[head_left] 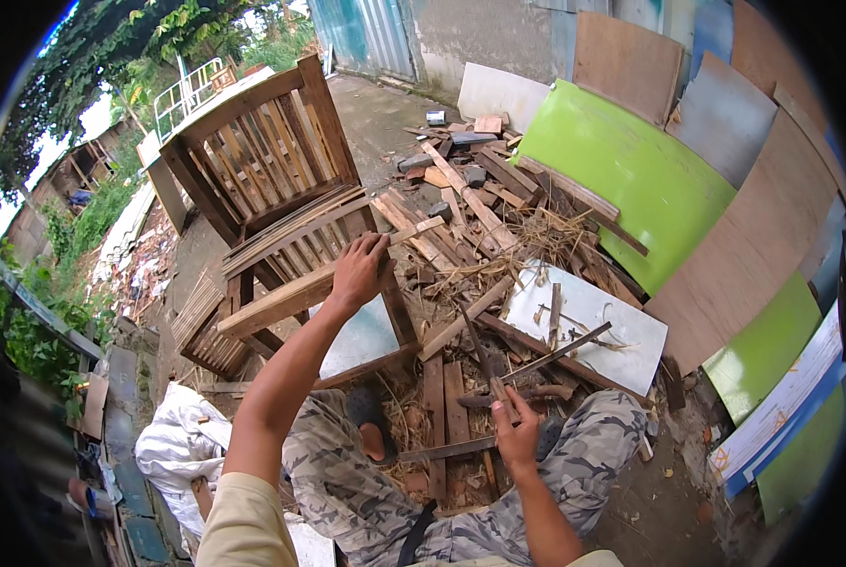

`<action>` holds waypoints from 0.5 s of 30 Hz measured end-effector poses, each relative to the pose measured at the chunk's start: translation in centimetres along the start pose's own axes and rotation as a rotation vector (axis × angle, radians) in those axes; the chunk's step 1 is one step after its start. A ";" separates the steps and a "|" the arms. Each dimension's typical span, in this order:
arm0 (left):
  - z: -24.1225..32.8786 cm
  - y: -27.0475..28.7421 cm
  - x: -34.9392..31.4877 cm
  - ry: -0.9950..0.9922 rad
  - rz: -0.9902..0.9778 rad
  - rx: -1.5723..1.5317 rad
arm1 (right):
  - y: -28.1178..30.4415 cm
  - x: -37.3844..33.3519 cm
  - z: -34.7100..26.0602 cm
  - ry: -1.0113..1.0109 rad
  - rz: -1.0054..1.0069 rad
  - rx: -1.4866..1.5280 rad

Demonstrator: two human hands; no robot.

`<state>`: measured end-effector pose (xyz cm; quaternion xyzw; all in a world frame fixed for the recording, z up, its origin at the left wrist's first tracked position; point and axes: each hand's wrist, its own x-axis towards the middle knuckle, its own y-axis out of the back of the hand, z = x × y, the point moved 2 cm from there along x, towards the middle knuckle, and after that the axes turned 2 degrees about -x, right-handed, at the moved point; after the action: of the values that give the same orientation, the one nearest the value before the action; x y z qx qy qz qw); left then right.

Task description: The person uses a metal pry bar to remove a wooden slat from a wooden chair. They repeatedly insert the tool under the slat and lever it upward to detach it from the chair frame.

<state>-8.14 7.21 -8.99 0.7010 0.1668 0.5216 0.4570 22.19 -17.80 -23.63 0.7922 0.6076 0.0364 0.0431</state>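
Observation:
A slatted wooden chair frame [267, 151] stands in front of me, to the left. My left hand [359, 272] is closed over its near wooden rail [286, 300]. A pale wooden strip [417, 230] sticks out beyond those fingers; whether the hand grips it too is hidden. Low on the right, between my knees, my right hand [517, 430] wraps round the wooden handle of a long, dark-bladed knife [484, 359]. Its blade points up and away from me. A dark curved metal strip [447, 449] lies just left of that hand.
Scrap wood and straw [536, 231] are heaped ahead. A white board [588, 326] lies at the heap's right side. Green panels [631, 180] and brown sheets [749, 246] lean along the right. White cloth [182, 439] lies by my left leg, near a low wall [130, 425].

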 end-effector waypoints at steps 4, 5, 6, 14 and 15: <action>-0.2 0.1 -0.1 0.028 0.018 -0.162 | -0.5 -0.1 -0.4 0.053 0.018 -0.018; -0.4 0.4 0.1 0.032 -0.020 -0.198 | -0.5 -0.2 -0.8 0.032 0.019 -0.003; -0.5 0.7 0.3 0.035 -0.059 -0.234 | -0.4 -0.2 -1.1 0.013 0.021 0.013; -1.6 2.2 1.6 0.038 -0.250 -0.345 | -0.8 -0.9 -4.8 -0.029 -0.026 0.030; -1.8 2.1 1.7 0.043 -0.263 -0.355 | -0.9 -0.9 -5.0 -0.030 -0.033 0.033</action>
<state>-9.59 8.14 -6.22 0.5704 0.1723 0.4935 0.6335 20.49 -18.34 -18.74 0.7833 0.6202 0.0140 0.0397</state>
